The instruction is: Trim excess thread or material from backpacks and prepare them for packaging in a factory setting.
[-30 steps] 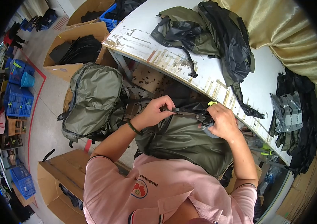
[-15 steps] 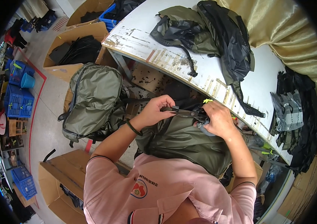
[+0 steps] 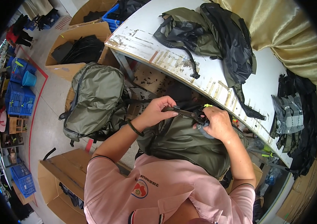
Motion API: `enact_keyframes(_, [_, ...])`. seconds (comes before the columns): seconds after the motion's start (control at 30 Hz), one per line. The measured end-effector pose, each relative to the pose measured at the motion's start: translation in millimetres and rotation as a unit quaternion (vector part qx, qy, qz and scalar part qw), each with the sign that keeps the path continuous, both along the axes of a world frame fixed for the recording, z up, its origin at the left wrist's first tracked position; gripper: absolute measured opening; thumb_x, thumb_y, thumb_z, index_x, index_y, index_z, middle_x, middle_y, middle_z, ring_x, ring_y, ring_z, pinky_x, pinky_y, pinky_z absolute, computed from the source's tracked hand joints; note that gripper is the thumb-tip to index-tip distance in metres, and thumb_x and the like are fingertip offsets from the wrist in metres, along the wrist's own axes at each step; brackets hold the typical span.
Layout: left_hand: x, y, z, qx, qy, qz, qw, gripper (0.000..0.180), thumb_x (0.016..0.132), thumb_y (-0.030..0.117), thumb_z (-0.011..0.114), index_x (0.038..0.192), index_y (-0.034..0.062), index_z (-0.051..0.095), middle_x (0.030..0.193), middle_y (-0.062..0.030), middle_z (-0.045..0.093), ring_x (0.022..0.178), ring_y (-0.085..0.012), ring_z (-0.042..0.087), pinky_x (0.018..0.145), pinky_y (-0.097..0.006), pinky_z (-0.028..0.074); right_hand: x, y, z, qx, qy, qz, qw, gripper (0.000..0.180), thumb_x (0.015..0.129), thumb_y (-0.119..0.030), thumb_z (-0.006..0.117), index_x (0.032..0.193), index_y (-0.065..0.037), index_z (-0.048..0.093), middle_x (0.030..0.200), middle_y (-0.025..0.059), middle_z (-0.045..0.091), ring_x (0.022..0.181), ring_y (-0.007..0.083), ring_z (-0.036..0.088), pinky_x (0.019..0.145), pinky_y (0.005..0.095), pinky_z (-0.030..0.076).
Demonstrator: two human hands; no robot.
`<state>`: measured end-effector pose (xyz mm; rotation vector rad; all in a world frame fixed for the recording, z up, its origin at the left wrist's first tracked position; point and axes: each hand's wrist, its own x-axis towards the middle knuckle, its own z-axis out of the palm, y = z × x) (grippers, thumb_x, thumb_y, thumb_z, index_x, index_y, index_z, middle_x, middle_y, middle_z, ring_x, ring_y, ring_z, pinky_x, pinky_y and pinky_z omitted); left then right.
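Workshop floor point(image 3: 50, 125), hard and pale, crossed by one red line point(image 3: 46, 77) near ten o'clock, hours read from the centre of view. Between nine and ten, two lattice-sided blue baskets point(image 3: 20, 102) and one round blue bucket point(image 3: 29, 78); at eight, one lower blue basket point(image 3: 23, 181). At eight, closer in, one open cardboard carton point(image 3: 63, 168); at ten, one fuller carton point(image 3: 63, 71) with flat black sheets point(image 3: 82, 48). Near nine, one olive backpack point(image 3: 97, 99), rounded, shiny, creased. At centre, left hand point(image 3: 157, 111), thumb and fingers pinched narrow on one thin dark strip point(image 3: 169, 109). At five, across the lap, one olive bag point(image 3: 195, 149), smooth and bulging. Toward three, one pair of dark scissors point(image 3: 188, 113), blades pointed toward nine, close to the strip; cannot tell whether touching. At one, on a white tabletop point(image 3: 140, 33), flaked and brown-streaked, one limp olive-and-black cloth bundle point(image 3: 237, 44). At three, right hand point(image 3: 218, 121), fingers curled round the scissor handles. At two, farther out, gold satiny curtain point(image 3: 278, 30); at three, one clear plastic packet point(image 3: 289, 114).
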<state>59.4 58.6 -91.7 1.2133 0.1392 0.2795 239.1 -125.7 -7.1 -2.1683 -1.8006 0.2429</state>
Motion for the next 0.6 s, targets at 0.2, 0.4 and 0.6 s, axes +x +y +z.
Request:
enact_keyframes(0.2, [-0.4,1.6,1.2,-0.004,0.006,0.020,1.000,0.016,0.085,-0.003,0.067,0.096,0.0040,0.058,0.091,0.0015,0.060,0.086,-0.0052,0.055,0.078,-0.021,0.046,-2.6,1.1,-0.1,0.026,-0.009,-0.010,1.000,0.050,0.060,-0.040,0.084,0.079,-0.001,0.058,0.075,0.0128,0.060,0.076,0.0340,0.062,0.066,0.0424,0.049])
enact_keyframes(0.4, [-0.9,2.0,-2.8,-0.028,0.027,0.017,0.999,0.020,0.082,-0.006,0.068,0.096,0.0042,0.058,0.092,0.0014,0.060,0.087,-0.0064,0.056,0.080,-0.023,0.046,-4.4,-0.9,1.5,0.023,-0.003,-0.020,1.000,0.052,0.060,-0.039,0.085,0.083,-0.001,0.058,0.079,0.0135,0.061,0.079,0.0347,0.062,0.068,0.0431,0.049])
enact_keyframes(0.6, [-2.1,-2.1,-2.2,-0.026,0.018,0.016,0.999,0.019,0.082,-0.006,0.068,0.095,0.0044,0.058,0.091,0.0016,0.060,0.086,-0.0058,0.055,0.079,-0.022,0.045,-4.7,-3.0,-0.8,0.016,0.002,-0.022,1.000,0.052,0.059,-0.039,0.085,0.084,0.000,0.058,0.079,0.0133,0.061,0.079,0.0345,0.062,0.068,0.0426,0.049])
